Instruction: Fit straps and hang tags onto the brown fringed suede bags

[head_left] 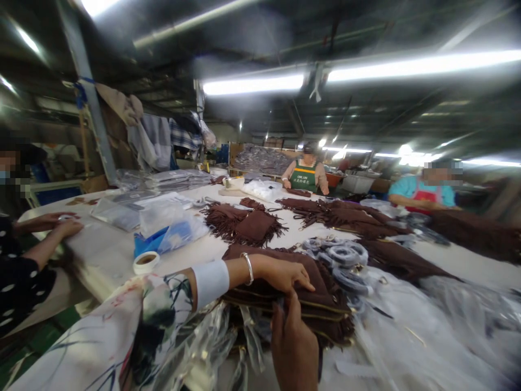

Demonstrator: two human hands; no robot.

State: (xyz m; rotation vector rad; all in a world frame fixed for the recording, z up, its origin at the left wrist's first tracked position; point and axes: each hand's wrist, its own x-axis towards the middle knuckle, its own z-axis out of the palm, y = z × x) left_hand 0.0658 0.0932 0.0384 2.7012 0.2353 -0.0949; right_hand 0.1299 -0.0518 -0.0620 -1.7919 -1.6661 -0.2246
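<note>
A stack of brown suede fringed bags (321,301) with gold zippers lies at the near edge of a white table (109,255). My left hand (280,274) rests flat on top of the stack, fingers stretched out, a bangle on the wrist and a white cuff on the patterned sleeve. My right hand (293,339) comes up from below and pinches the near edge of the stack, fingers closed on the brown material. Clear plastic bags (228,342) lie crumpled under and around the stack.
More brown fringed bags (248,222) and coiled grey straps (342,255) cover the table. A tape roll (145,263) and blue-and-clear packets (171,233) lie left. A person's hands (61,224) rest at the left edge; two other people (306,172) work at the far side.
</note>
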